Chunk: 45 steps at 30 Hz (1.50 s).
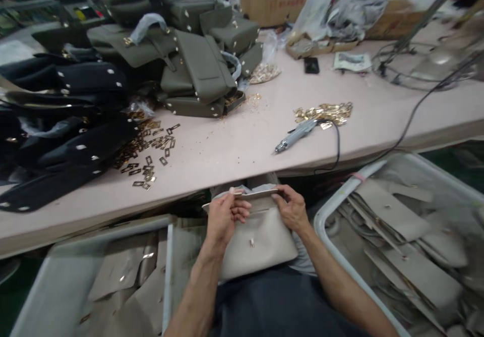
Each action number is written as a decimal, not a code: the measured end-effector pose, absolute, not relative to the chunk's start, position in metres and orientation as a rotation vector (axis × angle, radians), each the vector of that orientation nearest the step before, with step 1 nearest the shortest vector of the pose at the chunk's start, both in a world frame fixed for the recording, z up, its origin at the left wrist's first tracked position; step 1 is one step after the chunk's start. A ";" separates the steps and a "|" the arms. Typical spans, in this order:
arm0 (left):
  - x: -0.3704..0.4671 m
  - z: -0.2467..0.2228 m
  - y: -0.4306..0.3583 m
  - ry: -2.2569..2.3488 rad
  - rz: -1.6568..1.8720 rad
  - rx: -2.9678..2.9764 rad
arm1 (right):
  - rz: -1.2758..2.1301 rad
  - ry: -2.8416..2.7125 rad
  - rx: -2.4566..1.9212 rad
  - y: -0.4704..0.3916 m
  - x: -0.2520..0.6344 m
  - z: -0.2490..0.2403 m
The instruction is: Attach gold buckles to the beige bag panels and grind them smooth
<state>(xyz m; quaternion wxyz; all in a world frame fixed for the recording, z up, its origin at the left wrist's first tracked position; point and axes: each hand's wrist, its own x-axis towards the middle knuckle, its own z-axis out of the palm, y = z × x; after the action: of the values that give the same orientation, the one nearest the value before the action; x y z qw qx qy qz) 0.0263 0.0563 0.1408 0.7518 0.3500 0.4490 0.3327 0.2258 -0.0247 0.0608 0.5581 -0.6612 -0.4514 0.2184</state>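
A light grey handbag (260, 248) rests on my lap, a small metal clasp piece showing on its front. Its flap is lifted and seen nearly edge-on. My left hand (226, 215) pinches the left part of the flap edge, where a small gold-coloured piece shows by the fingertips. On the right end of the same edge, my right hand (292, 207) grips with thumb and fingers. Whether the gold piece is fixed to the flap, I cannot tell.
On the table (227, 150) lie an electric screwdriver (297, 136), gold metal pieces (325, 113) and loose metal frames (147, 168). Dark green bags (204, 67) and black bags (75, 125) are piled left. Plastic bins (170, 271) holding grey bags flank me; the right bin (321, 216) stands close to my arm.
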 end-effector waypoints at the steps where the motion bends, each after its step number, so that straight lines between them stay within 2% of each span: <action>1: 0.030 0.142 0.057 0.981 0.719 0.744 | 0.524 -1.050 -1.552 -0.025 0.227 0.063; 5: 0.038 0.131 0.058 1.008 0.720 0.725 | 0.579 -1.026 -1.536 -0.025 0.239 0.066; 10: 0.043 0.103 0.043 1.088 0.881 0.682 | 0.590 -1.016 -1.505 -0.016 0.279 0.085; 13: 0.042 0.093 0.032 1.127 0.955 0.698 | 0.342 -0.926 -1.529 0.001 0.328 0.110; 17: 0.036 0.092 0.027 1.144 0.915 0.764 | -0.172 -0.856 -1.777 0.035 0.418 0.138; 20: 0.034 0.096 0.029 1.148 0.917 0.784 | -0.306 -0.786 -1.941 0.056 0.481 0.146; 27: 0.031 0.097 0.030 1.128 0.903 0.751 | -0.206 -0.930 -1.997 0.073 0.546 0.128; 38: 0.028 0.085 0.032 1.149 0.997 0.765 | -0.242 -0.870 -2.046 0.046 0.550 0.102; 45: 0.025 0.084 0.030 1.164 0.909 0.756 | -0.172 -0.887 -2.086 0.037 0.549 0.119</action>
<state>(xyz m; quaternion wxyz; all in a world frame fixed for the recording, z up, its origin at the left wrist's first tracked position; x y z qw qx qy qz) 0.0252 0.0296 0.0838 0.6754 0.3360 0.5175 0.4040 0.5492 0.0366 0.1195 0.4208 -0.8324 -0.3539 -0.0688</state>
